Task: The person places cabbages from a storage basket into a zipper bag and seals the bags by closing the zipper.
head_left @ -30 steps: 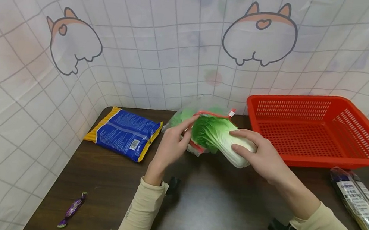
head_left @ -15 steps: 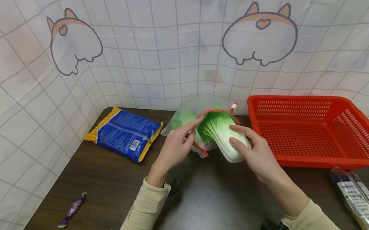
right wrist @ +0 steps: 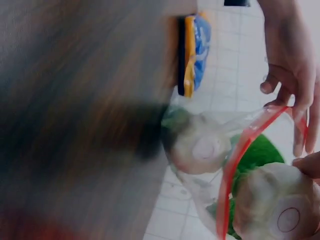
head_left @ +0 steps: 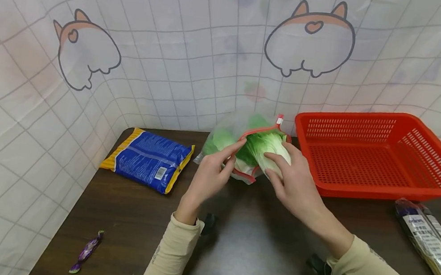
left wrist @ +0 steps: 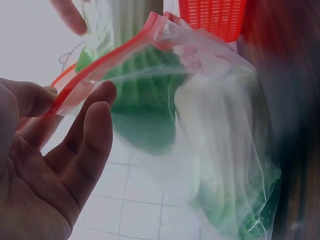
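Observation:
A clear zip bag point(head_left: 208, 147) with a red rim stands with its mouth open near the wall. My left hand point(head_left: 209, 179) pinches the rim between thumb and finger, as the left wrist view shows. My right hand point(head_left: 300, 188) grips a napa cabbage point(head_left: 269, 148) by its white base. Its green leafy end lies inside the bag mouth, and the base sticks out toward the right hand. A second napa cabbage point(left wrist: 220, 135) is inside the bag, seen through the plastic.
A red perforated basket point(head_left: 380, 190) stands right of the bag. Left of it lies a blue and yellow packet point(head_left: 149, 159). A purple wrapped candy point(head_left: 86, 251) is at the front left, and a clear-wrapped package point(head_left: 430, 249) lies along the right side of the dark table point(head_left: 241, 247).
My right hand has moved left and pushed the cabbage farther into the bag mouth. The rim has opened wider around the leaves, with my left hand still holding it.

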